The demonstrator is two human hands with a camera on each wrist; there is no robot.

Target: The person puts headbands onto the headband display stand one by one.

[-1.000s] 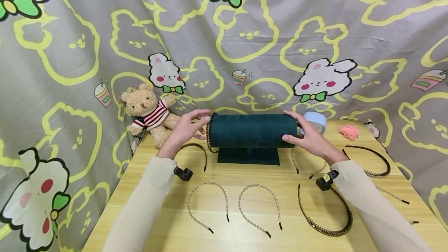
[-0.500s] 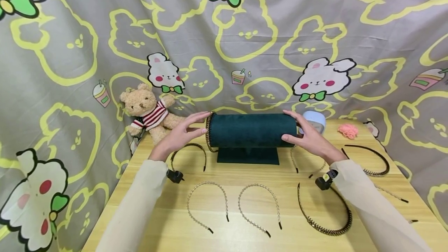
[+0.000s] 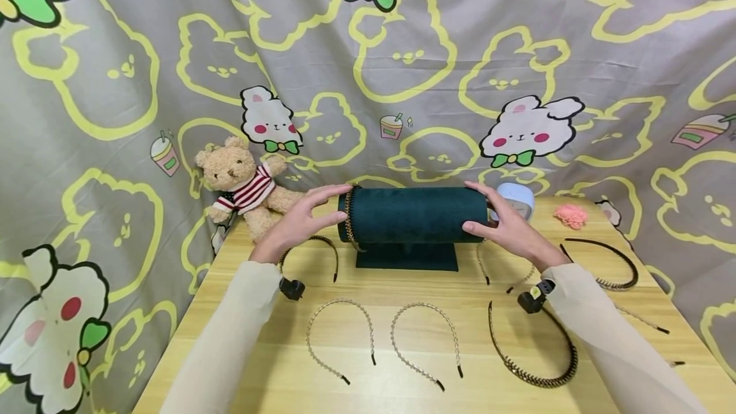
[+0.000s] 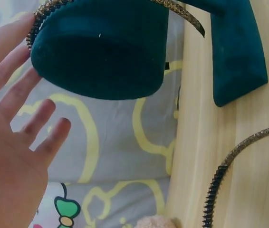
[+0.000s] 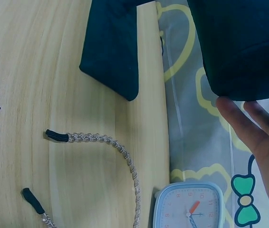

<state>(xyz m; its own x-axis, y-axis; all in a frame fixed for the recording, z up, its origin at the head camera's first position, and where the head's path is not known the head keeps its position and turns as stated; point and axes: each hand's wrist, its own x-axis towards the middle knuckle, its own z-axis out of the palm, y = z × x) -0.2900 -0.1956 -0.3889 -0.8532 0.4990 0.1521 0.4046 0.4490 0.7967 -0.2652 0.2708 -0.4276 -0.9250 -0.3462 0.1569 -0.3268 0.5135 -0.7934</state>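
A dark green velvet headband stand [image 3: 414, 213], a horizontal roll on a flat base, stands at the table's back. A dark gold headband [image 3: 352, 213] goes round the roll a little in from its left end. My left hand [image 3: 301, 219] touches it there, thumb in front and fingers over the top; in the left wrist view the fingers of my left hand [image 4: 18, 118] look fairly straight. My right hand [image 3: 506, 225] holds the roll's right end between thumb and fingers. The right wrist view shows some of these fingers [image 5: 241, 121] at the roll's end; the thumb is out of sight there.
Two beaded headbands [image 3: 425, 305] [image 3: 342, 302] lie in front, with a dark headband [image 3: 566, 379] at the right. Others lie beside the stand. A teddy bear [image 3: 247, 184] sits back left. A blue clock [image 5: 189, 190] and a pink scrunchie [image 3: 571, 216] are back right.
My left hand drew back a little with its fingers spreading, then moved right. The dark gold headband has slid right, from the roll's left rim further onto it. My right hand stays put.
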